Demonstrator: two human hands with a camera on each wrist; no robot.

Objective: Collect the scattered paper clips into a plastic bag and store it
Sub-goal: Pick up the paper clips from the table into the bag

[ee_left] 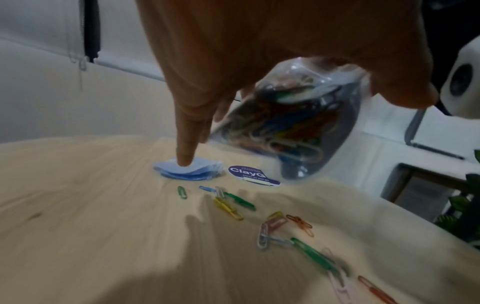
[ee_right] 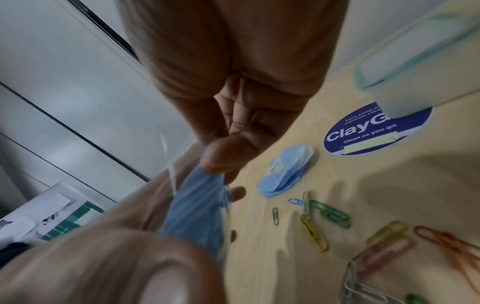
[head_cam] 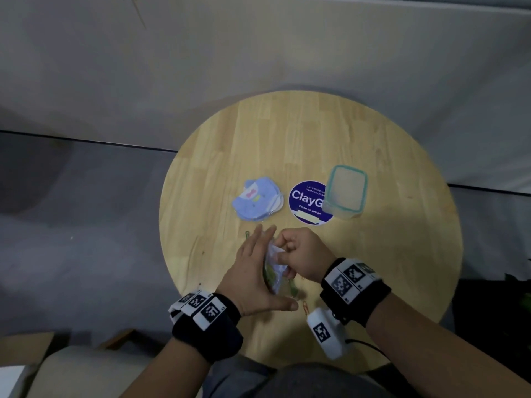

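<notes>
Above the near edge of the round wooden table (head_cam: pixel 373 145), we see both hands meeting around a small clear plastic bag (ee_left: pixel 291 127) already holding a cluster of coloured paper clips. Our left hand (head_cam: pixel 253 280) lies with straight fingers and spread thumb flat against the bag's left side, supporting it; our right hand (head_cam: pixel 301 254) has its fingers curled and pinches the bag's top edge. The bag hangs clear of the table surface. Beneath and just beyond the hands, loose paper clips (ee_left: pixel 233 205) remain scattered on the wood in green, yellow, blue, orange, pink and white; several overlap one another. An orange clip (head_cam: pixel 304 306) lies by the right wrist, near the table's near edge. Toward the table's middle lies a stack of pale blue shaped notes (head_cam: pixel 257 201), and to its right a round dark blue sticker (head_cam: pixel 304 202) printed with "Clean as you go". A clear lidded container with a teal rim (head_cam: pixel 346 191) stands partly on the sticker's right side.
</notes>
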